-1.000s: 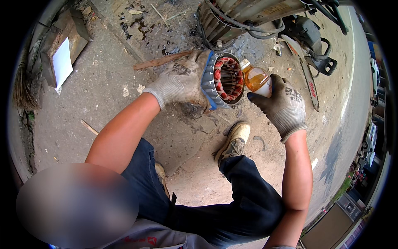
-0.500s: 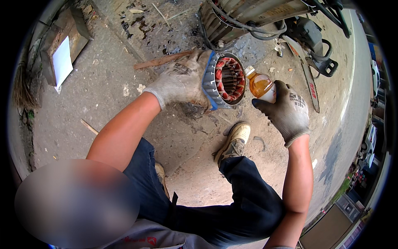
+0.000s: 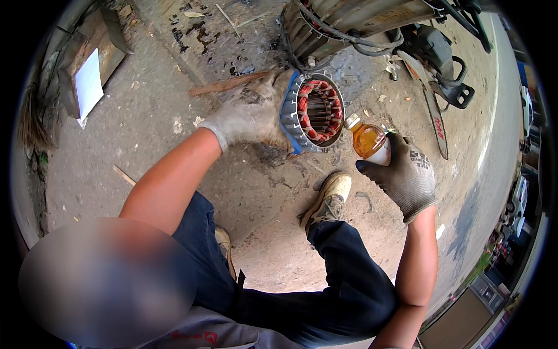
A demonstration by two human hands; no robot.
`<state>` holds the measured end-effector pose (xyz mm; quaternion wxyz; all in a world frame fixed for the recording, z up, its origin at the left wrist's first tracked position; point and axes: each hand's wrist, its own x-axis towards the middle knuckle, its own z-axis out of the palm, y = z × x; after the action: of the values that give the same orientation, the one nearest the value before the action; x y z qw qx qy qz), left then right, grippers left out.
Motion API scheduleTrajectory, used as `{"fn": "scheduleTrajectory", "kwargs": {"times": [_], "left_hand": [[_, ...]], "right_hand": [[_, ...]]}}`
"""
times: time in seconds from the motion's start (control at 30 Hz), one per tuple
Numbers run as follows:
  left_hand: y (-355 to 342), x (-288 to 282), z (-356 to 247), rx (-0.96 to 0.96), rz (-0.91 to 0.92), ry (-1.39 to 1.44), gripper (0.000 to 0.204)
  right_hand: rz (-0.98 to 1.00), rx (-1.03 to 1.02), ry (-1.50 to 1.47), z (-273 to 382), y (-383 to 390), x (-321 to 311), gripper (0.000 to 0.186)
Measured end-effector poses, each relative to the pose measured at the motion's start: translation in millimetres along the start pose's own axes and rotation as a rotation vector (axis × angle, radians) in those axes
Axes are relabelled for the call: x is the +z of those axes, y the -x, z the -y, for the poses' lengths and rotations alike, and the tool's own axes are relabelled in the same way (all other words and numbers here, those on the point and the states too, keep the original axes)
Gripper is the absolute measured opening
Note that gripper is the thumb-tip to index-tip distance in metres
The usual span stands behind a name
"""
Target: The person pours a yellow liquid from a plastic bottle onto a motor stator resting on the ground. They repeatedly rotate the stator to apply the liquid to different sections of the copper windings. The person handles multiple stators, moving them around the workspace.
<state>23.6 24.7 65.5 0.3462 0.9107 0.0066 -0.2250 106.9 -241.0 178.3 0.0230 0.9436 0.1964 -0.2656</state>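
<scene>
A cylindrical motor stator (image 3: 290,110) lies on its side, its open end showing red bound windings and a blue band round its ribbed casing. My left hand (image 3: 250,113), in a soiled grey glove, grips it from the left; my fingertips are hard to make out against it. My right hand (image 3: 401,171), in a grey glove, holds a small clear plastic bottle (image 3: 366,139) of amber liquid with a white cap, tilted toward the stator and a little apart from its rim.
A larger ribbed motor housing (image 3: 349,23) with cables stands at the top, beside a chainsaw (image 3: 436,70). A wooden strip (image 3: 203,89) lies behind my left hand. A metal piece with white paper (image 3: 87,81) and a straw broom (image 3: 32,116) are at the left. A road with cars (image 3: 517,198) runs along the right.
My right hand and the bottle have moved down and slightly right, away from the stator's opening. The stator and my left hand have shifted very slightly left.
</scene>
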Motion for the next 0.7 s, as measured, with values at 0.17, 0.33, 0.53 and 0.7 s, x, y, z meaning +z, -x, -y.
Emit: {"fn": "scheduleTrajectory", "kwargs": {"times": [0.17, 0.33, 0.53, 0.7], "left_hand": [[4, 0, 4, 0.032, -0.013, -0.029, 0.147], [4, 3, 4, -0.027, 0.006, -0.098, 0.140], [4, 5, 4, -0.034, 0.016, -0.109, 0.133], [2, 4, 2, -0.040, -0.002, -0.077, 0.139]], "right_hand": [[0.035, -0.057, -0.111, 13, 16, -9, 0.054], [0.055, -0.021, -0.163, 28, 28, -18, 0.074], [-0.038, -0.163, -0.070, 46, 30, -22, 0.073], [-0.036, -0.178, -0.025, 54, 25, -26, 0.073]]}}
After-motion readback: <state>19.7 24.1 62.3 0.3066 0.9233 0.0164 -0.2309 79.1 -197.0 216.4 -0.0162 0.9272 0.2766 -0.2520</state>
